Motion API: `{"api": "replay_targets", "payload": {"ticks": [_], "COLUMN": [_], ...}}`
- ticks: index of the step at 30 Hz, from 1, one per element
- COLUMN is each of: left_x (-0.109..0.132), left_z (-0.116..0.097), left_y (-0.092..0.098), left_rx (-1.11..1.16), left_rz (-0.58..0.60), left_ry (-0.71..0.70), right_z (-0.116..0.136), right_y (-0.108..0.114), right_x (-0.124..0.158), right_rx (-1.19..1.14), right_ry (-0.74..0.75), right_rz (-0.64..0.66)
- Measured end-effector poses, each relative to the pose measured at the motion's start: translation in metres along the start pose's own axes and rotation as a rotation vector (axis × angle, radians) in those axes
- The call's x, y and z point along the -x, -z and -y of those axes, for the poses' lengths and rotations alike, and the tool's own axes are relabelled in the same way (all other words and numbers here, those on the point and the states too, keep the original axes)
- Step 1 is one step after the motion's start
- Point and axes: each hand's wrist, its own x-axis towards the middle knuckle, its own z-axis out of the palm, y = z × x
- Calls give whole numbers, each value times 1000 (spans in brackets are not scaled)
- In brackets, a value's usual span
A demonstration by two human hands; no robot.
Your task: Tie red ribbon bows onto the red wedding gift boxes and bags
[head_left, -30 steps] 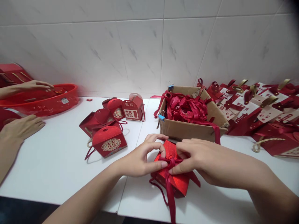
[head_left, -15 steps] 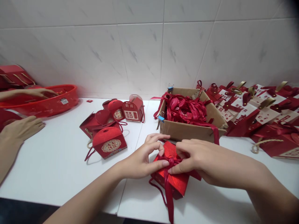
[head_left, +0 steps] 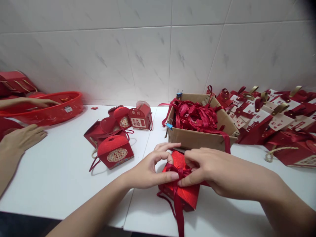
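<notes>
A shiny red gift box lies on the white table in front of me, with a dark red ribbon around it, knotted or looped on top. My left hand pinches the ribbon from the left with thumb and index finger, its other fingers reaching over the box's far side. From the right, my right hand grips the ribbon close to the knot, fingers curled. One ribbon end hangs down over the box's near side and past the table edge. The fingers partly hide the knot.
Behind the box stands a cardboard box full of red ribbons. Several small red gift boxes sit to the left, many red and white gift bags to the right. At far left, a co-worker's hand rests near a red plastic basin.
Both my hands stay at the knot with only slight finger movement. The ribbon end on the right side shows less now. The co-worker's other hand shifts slightly in the basin.
</notes>
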Motion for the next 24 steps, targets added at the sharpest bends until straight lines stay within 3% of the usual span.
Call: {"api": "replay_targets", "payload": {"ticks": [9,15,24], "left_x": [1,1,0], "left_z": [2,1,3], "left_y": [-7,-9,-18], "left_rx": [-102,-28,70], "left_rz": [-63,-56,-129], "left_ry": [57,32,33], "right_z": [3,1,0], "right_y": [2,4,6], "right_x": [0,1,0], "right_rx": [-4,14,45], "right_ry": [-10,17,-69], "right_rz": [14,-16,-56]}}
